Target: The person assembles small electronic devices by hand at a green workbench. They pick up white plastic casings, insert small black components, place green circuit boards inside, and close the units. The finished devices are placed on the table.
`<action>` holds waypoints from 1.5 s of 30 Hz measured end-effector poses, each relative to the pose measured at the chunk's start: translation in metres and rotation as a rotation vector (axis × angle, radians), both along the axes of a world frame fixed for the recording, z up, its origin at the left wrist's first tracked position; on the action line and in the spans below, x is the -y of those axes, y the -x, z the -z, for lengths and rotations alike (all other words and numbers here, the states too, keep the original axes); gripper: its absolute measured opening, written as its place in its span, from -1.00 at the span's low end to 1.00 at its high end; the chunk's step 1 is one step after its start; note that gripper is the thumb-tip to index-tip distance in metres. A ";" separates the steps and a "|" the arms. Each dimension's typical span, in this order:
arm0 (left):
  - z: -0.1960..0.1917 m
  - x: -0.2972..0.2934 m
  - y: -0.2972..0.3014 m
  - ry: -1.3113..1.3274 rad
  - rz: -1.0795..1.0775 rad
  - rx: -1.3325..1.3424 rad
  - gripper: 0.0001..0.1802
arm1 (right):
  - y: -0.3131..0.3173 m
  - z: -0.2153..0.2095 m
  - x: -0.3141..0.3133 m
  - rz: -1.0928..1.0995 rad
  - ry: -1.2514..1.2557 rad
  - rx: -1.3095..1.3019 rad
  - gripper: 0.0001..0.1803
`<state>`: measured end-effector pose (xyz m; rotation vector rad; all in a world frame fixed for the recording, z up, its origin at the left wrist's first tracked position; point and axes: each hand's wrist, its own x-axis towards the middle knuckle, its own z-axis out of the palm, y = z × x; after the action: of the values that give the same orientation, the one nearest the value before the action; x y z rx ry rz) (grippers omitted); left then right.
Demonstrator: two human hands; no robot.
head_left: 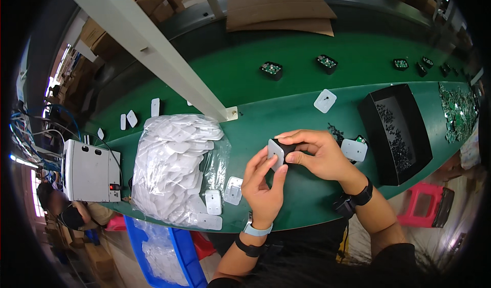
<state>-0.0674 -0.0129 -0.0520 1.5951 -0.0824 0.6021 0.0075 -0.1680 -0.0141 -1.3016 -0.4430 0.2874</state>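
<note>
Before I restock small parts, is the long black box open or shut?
Open: the black box has an uncovered top, and small black pieces show inside.

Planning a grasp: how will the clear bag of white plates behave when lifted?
The bag would likely sag: its film looks thin and wrinkled. Probably heavy overall, given the many plates inside. The load may shift, since they lie jumbled.

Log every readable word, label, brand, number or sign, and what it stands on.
No text is legible.
Held white plate and black case: none readable.
Grey-white machine: any marks too small.
Circuit boards: any marks too small.
Cardboard boxes, upper left: any print too blurred.
</note>
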 end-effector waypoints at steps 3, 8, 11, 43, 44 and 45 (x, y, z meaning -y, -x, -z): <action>-0.002 0.001 0.000 -0.084 -0.103 0.045 -0.50 | 0.001 -0.009 0.000 -0.020 0.139 0.066 -0.62; -0.003 0.000 0.002 -0.306 -0.172 0.033 -0.30 | 0.002 0.005 -0.025 -0.031 0.138 -0.004 -0.51; -0.008 0.005 -0.002 -0.248 -0.197 -0.052 -0.17 | -0.029 0.002 -0.035 -0.012 0.265 -0.004 -0.51; -0.032 -0.081 0.064 -1.045 -0.224 -0.344 -0.60 | -0.031 -0.015 0.013 -0.220 0.827 0.476 -0.83; -0.029 -0.083 0.065 -1.054 -0.217 -0.337 -0.60 | -0.026 -0.014 0.014 -0.226 0.822 0.485 -0.83; -0.028 -0.082 0.063 -1.048 -0.200 -0.347 -0.60 | -0.024 -0.017 0.016 -0.212 0.857 0.517 -0.83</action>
<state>-0.1302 0.0691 -0.0243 2.7300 0.0345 0.4322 0.0319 -0.1840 0.0030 -2.1869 -0.9630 0.3310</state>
